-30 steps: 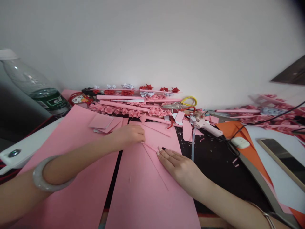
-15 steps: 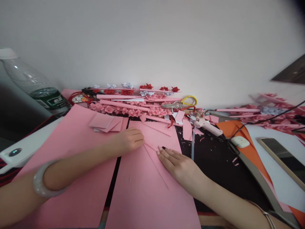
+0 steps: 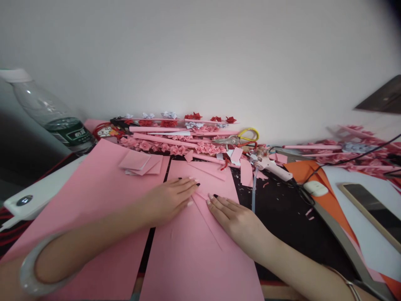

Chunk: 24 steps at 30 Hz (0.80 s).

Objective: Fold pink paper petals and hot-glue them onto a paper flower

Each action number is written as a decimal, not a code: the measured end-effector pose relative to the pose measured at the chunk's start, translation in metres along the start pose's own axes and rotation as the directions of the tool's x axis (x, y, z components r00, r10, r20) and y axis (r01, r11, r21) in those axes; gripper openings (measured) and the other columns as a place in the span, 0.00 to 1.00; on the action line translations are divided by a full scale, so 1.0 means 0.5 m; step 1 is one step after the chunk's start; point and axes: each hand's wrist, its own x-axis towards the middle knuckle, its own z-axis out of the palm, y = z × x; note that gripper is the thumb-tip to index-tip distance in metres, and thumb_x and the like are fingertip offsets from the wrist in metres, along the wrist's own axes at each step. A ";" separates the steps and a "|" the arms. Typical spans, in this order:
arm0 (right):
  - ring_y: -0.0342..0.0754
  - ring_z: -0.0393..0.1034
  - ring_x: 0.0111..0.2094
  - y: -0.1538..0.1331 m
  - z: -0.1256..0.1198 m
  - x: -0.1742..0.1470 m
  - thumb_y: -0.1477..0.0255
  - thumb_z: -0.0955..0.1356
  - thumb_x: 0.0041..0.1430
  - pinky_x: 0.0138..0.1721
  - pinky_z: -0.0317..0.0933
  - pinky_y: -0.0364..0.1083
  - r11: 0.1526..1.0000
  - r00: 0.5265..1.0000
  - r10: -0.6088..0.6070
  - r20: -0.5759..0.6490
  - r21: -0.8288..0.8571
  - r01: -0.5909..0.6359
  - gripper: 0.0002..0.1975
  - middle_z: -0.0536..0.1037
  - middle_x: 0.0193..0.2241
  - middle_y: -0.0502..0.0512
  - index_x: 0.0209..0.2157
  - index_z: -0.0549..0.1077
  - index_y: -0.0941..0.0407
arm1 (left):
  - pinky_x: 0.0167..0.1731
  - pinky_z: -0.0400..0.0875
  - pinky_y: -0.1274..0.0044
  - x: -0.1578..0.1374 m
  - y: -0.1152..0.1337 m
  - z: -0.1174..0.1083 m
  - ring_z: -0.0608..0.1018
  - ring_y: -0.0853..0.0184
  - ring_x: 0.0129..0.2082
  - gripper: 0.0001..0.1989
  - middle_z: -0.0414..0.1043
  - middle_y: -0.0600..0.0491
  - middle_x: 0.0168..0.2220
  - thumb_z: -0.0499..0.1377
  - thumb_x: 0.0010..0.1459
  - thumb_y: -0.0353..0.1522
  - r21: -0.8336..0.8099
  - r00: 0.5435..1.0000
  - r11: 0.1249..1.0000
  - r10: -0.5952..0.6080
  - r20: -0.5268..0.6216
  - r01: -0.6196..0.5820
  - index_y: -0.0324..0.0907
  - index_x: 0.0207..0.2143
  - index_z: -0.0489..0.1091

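My left hand (image 3: 176, 200) lies palm down with its fingers stretched out, over the upper part of a large pink paper sheet (image 3: 200, 271). Its fingertips reach the top end of a small folded piece of pink paper (image 3: 202, 209), whose long slanting edge runs down toward the right. On the other side, my right hand (image 3: 234, 219) rests flat, fingertips pressing the right edge of that folded piece. Part of the piece is covered by my hands. A narrow pink paper strip (image 3: 208, 171) lies just beyond the fingers.
A second pink sheet (image 3: 103, 188) on the left carries a stack of pink paper squares (image 3: 135, 161). Behind are paper flowers (image 3: 175, 149), yellow-handled scissors (image 3: 249, 133) and a glue gun (image 3: 272, 166). A bottle (image 3: 67, 125) stands left; a phone (image 3: 372, 209) lies right.
My left hand has uncurled from a closed pose to flat, outstretched fingers, and its forearm has come nearer. My right hand stays in place. The view has shifted slightly.
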 end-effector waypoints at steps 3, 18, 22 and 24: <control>0.52 0.65 0.52 0.000 0.000 -0.001 0.82 0.61 0.59 0.52 0.63 0.50 1.000 1.000 0.004 -0.004 0.006 -0.004 0.19 0.69 0.52 0.66 0.52 0.66 0.65 | 0.59 0.53 0.71 -0.004 0.025 0.003 0.60 0.63 0.60 0.21 0.58 0.45 0.59 0.45 0.65 0.35 -0.009 0.996 0.999 -0.029 0.090 0.030 0.34 0.57 0.59; 0.53 0.60 0.56 0.005 -0.018 -0.005 0.83 0.59 0.57 0.55 0.59 0.52 0.992 0.997 0.005 0.081 0.127 -0.016 0.24 0.66 0.55 0.66 0.56 0.63 0.66 | 0.59 0.50 0.63 -0.006 0.058 -0.002 0.53 0.54 0.62 0.28 0.50 0.41 0.62 0.45 0.63 0.42 -0.025 0.963 0.989 -0.133 0.233 0.143 0.37 0.61 0.52; 0.55 0.53 0.60 0.001 -0.033 -0.007 0.79 0.60 0.54 0.59 0.51 0.53 0.968 0.986 0.033 0.163 0.238 -0.072 0.28 0.61 0.58 0.67 0.58 0.58 0.67 | 0.58 0.47 0.58 0.000 0.076 -0.005 0.52 0.51 0.62 0.31 0.50 0.40 0.62 0.46 0.61 0.45 -0.010 0.957 0.982 -0.179 0.229 0.186 0.40 0.62 0.51; 0.55 0.52 0.60 -0.002 -0.041 -0.007 0.77 0.60 0.55 0.60 0.49 0.53 0.958 0.980 0.049 0.191 0.269 -0.101 0.29 0.61 0.58 0.68 0.59 0.56 0.68 | 0.59 0.44 0.58 0.001 0.080 -0.006 0.51 0.53 0.63 0.31 0.49 0.41 0.63 0.46 0.61 0.45 -0.034 0.960 0.983 -0.169 0.224 0.181 0.38 0.62 0.50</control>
